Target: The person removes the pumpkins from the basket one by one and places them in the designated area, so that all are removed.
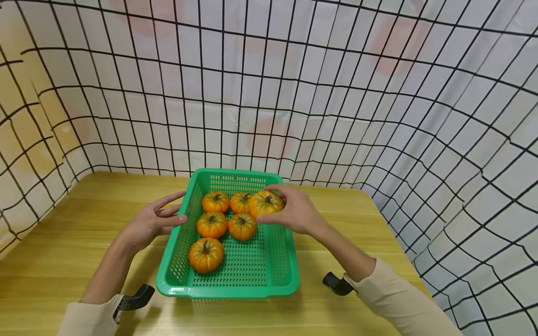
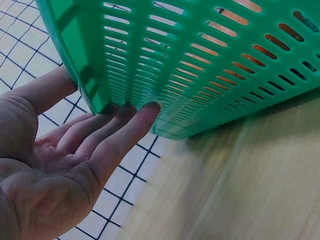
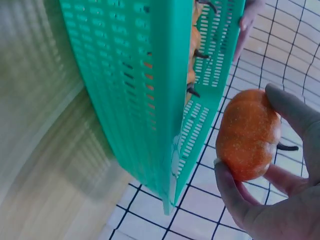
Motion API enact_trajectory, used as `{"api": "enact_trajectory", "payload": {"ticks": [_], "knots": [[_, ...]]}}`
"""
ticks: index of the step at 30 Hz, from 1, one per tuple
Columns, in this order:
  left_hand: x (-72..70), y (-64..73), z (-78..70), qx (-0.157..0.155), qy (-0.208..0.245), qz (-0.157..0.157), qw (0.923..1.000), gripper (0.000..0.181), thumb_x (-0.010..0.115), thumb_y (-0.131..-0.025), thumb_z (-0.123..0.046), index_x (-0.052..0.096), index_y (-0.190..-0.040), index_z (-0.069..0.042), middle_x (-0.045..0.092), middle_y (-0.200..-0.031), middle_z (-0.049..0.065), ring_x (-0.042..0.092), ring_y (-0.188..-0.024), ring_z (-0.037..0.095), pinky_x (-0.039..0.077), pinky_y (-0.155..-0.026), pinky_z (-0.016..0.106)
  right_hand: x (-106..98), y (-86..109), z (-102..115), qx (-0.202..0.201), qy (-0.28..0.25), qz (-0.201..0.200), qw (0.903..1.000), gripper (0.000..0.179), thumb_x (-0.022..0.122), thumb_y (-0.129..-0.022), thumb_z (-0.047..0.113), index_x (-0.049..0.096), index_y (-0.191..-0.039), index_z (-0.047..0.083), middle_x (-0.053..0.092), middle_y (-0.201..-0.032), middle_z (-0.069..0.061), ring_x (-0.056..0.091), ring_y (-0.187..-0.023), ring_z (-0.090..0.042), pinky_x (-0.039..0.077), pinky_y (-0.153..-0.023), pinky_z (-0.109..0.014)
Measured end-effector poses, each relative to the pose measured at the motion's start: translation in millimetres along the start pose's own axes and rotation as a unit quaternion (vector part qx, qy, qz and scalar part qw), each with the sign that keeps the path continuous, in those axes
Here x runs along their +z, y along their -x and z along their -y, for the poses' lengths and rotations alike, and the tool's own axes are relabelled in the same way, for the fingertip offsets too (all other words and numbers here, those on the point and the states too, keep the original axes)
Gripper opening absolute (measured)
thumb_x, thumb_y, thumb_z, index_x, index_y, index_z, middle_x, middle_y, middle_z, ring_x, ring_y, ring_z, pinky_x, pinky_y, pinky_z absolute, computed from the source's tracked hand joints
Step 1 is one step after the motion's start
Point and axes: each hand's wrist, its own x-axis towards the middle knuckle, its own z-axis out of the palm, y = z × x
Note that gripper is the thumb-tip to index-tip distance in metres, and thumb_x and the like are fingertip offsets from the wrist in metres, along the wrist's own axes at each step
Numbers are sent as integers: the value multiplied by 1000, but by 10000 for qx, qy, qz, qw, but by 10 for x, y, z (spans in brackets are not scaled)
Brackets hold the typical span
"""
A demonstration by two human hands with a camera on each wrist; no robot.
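A small orange pumpkin (image 1: 266,204) with a short dark stem is gripped between the thumb and fingers of my right hand (image 1: 295,211). In the right wrist view the pumpkin (image 3: 250,135) appears above the basket's rim. The green plastic basket (image 1: 229,292) has slotted walls and contains several similar pumpkins, among them one at the front left (image 1: 206,255). My left hand (image 1: 147,226) holds the basket's left side. Its thumb lies over the rim, and the fingertips (image 2: 150,107) rest against the outer wall in the left wrist view.
The basket stands on a light wooden table (image 1: 344,214). A white sheet with a black grid (image 1: 269,93) surrounds the table's back and sides. Black wrist mounts (image 1: 136,298) stick out from both beige sleeves (image 1: 407,298).
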Motion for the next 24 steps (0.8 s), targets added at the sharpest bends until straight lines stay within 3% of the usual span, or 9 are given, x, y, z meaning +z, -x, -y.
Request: {"api": "enact_trajectory", "payload": {"ticks": [4, 14, 24], "knots": [[-2, -2, 11, 30, 1, -1, 10000, 84, 70, -97, -12, 20, -164, -12, 29, -161, 28, 65, -118, 9, 59, -89, 34, -53, -13, -77, 26, -39, -249, 9997, 73, 88, -76, 41, 61, -138, 16, 68, -114, -10, 66, -99, -27, 59, -74, -33], [1, -1, 17, 67, 1, 15, 10000, 84, 69, -97, -11, 19, -163, -10, 29, -161, 29, 66, -116, 9, 60, -89, 34, -156, -28, -309, 119, -115, -842, 9963, 73, 86, -79, 36, 59, -141, 10, 62, -121, -19, 63, -103, -32, 59, -79, -40], [-3, -17, 38, 120, 204, 88, 9997, 84, 69, -97, -8, 19, -163, -10, 27, -161, 31, 66, -117, 10, 60, -90, 36, -173, -21, -567, 766, 213, -1287, 9885, 76, 84, -80, 41, 56, -144, 10, 53, -132, -24, 49, -115, -37, 53, -90, -51]]}}
